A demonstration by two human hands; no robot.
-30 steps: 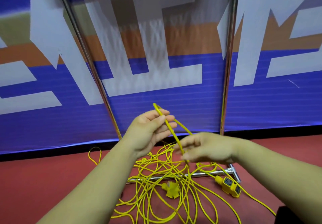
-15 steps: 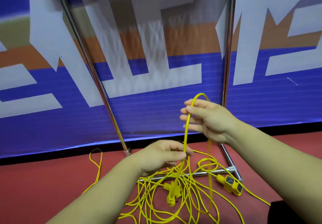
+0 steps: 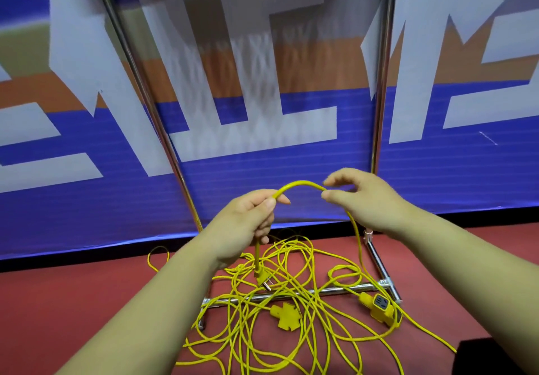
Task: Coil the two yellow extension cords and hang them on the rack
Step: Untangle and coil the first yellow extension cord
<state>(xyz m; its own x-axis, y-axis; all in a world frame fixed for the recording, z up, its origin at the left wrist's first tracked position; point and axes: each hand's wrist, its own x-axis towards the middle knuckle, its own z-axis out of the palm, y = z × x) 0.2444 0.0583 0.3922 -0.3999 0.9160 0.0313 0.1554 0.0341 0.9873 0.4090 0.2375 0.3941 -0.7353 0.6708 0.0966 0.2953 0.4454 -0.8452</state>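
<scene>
While the left hand (image 3: 248,223) grips the yellow cord (image 3: 300,183) above its plug (image 3: 262,281), the right hand (image 3: 370,199) pinches the arch.

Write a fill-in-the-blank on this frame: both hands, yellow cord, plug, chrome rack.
The left hand and right hand hold a thin yellow extension cord that arches ____ them.
Its metal-pronged yellow plug dangles below the ____ hand.
The rest of the yellow cords lies tangled on the ____ floor, across the chrome rack's base bar.
Missing: between; left; red.
</scene>
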